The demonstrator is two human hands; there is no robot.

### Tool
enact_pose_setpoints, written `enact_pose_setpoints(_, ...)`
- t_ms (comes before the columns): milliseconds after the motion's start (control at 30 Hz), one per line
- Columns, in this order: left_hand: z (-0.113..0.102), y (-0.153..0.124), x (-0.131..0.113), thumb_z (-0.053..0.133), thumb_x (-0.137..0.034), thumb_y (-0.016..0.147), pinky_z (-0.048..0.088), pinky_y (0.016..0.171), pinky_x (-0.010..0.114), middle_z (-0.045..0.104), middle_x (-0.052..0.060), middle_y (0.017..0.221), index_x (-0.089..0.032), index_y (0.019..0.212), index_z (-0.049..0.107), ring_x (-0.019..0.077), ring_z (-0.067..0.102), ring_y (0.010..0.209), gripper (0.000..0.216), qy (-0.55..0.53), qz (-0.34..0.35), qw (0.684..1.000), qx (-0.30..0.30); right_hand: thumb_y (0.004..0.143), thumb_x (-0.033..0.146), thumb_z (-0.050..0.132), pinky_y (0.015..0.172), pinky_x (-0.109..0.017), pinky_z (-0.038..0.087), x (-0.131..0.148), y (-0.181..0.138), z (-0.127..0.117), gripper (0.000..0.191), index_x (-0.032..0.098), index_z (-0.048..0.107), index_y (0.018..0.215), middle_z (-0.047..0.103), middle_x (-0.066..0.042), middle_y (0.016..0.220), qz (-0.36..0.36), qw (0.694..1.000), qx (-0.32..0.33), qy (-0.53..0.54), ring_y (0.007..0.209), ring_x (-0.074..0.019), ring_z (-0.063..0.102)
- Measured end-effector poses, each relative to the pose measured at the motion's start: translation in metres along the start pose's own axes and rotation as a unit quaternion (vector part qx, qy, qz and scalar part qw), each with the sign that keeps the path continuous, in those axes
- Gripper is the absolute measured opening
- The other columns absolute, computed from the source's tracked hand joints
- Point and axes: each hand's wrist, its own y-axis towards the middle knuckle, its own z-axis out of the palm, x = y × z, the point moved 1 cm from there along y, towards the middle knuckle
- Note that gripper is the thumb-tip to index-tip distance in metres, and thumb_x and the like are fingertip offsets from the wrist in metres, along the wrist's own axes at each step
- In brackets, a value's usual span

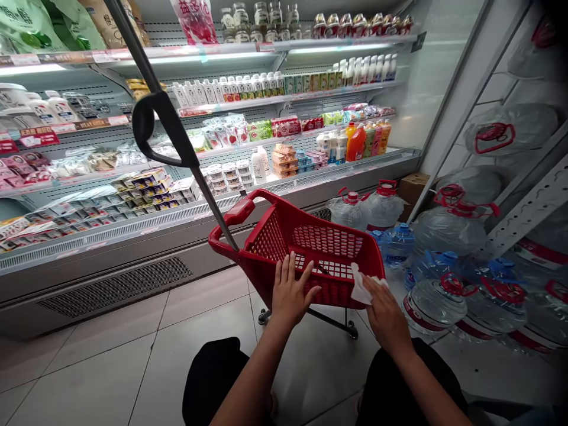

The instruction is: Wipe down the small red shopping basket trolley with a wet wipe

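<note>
A red plastic shopping basket cart (266, 281) on small wheels stands in front of me, its long metal pull rod with a black handle (166, 133) leaning up to the left. My left hand (293, 291) is open, fingers spread, at the near side wall of the cart and holding nothing. At the cart's right end my right hand (386, 313) has a white tissue (361, 289) under its fingers, against the near corner of the rim. The inside of the cart shows its lattice walls and floor.
A refrigerated display case (119, 284) with shelves of bottles, cups and packs runs along the back. Large water bottles (435, 305) crowd the floor on the right, with more on a rack (528, 207). Pale floor tiles (102, 367) lie below; my knees flank the cart.
</note>
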Motion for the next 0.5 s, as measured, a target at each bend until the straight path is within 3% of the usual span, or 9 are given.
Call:
enact_pose_setpoints(100, 0.012, 0.003, -0.016, 0.052, -0.066, 0.099, 0.021, 0.128, 0.062, 0.024, 0.008, 0.172, -0.029, 0.163, 0.035, 0.0374, 0.018, 0.159, 0.076, -0.004, -0.009, 1.000, 0.006, 0.099, 0.013, 0.038, 0.124, -0.053, 0.035, 0.003, 0.001, 0.002, 0.071, 0.024, 0.019, 0.167, 0.052, -0.008, 0.157, 0.019, 1.000, -0.017, -0.010, 0.147, -0.0250, 0.047)
enact_pose_setpoints(200, 0.024, 0.004, -0.034, 0.045, -0.066, 0.101, 0.023, 0.130, 0.048, 0.024, 0.012, 0.172, -0.013, 0.165, 0.029, 0.0300, 0.019, 0.160, 0.084, -0.015, 0.034, 0.999, 0.030, 0.102, 0.015, 0.038, 0.124, -0.051, 0.036, 0.034, 0.022, 0.016, 0.070, 0.023, 0.016, 0.168, 0.051, -0.008, 0.158, -0.013, 1.000, 0.001, 0.007, 0.147, -0.0241, 0.046)
enact_pose_setpoints(300, 0.028, 0.003, -0.039, 0.040, -0.064, 0.104, 0.023, 0.131, 0.043, 0.024, 0.011, 0.172, -0.011, 0.166, 0.021, 0.0247, 0.020, 0.160, 0.084, -0.015, 0.069, 0.997, 0.039, 0.103, 0.018, 0.040, 0.125, -0.049, 0.036, 0.051, 0.034, 0.022, 0.070, 0.024, 0.015, 0.168, 0.047, -0.007, 0.161, -0.045, 0.998, 0.026, 0.018, 0.149, -0.0233, 0.043)
enact_pose_setpoints(500, 0.022, -0.003, -0.031, 0.038, -0.064, 0.104, 0.024, 0.130, 0.044, 0.023, 0.009, 0.173, -0.015, 0.167, 0.018, 0.0253, 0.021, 0.160, 0.082, -0.026, 0.077, 0.996, 0.044, 0.102, 0.015, 0.037, 0.125, -0.052, 0.035, 0.004, -0.006, -0.002, 0.069, 0.024, 0.019, 0.167, 0.047, -0.007, 0.162, 0.008, 1.000, 0.000, -0.001, 0.149, -0.0244, 0.044)
